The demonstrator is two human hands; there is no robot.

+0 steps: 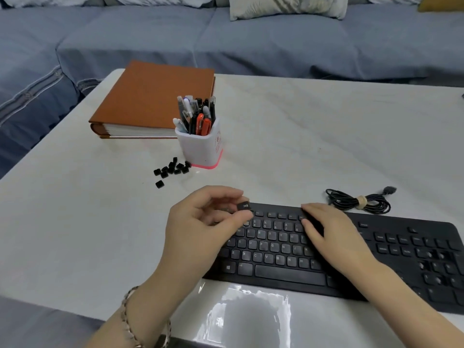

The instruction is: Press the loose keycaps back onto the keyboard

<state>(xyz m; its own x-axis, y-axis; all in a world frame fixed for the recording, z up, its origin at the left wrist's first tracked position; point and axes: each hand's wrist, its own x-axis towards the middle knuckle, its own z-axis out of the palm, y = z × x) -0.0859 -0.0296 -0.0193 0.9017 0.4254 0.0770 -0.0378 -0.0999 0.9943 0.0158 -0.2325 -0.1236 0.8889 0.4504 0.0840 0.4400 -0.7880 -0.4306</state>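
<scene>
A black keyboard (281,272) lies on the white table, near the front edge. My left hand (200,222) hovers over the keyboard's top left corner and pinches one black keycap (244,205) between thumb and fingers. My right hand (331,229) lies flat on the keyboard's middle, fingers straight, fingertips on the top rows. Several loose black keycaps (172,169) lie in a small heap on the table behind and to the left of the keyboard, with one keycap (159,184) a little apart in front.
A white pen holder (200,149) full of pens stands just right of the heap. A brown binder (153,101) lies behind it. The coiled black cable (359,200) rests behind the keyboard's right half. A blue sofa (251,46) runs along the table's far side.
</scene>
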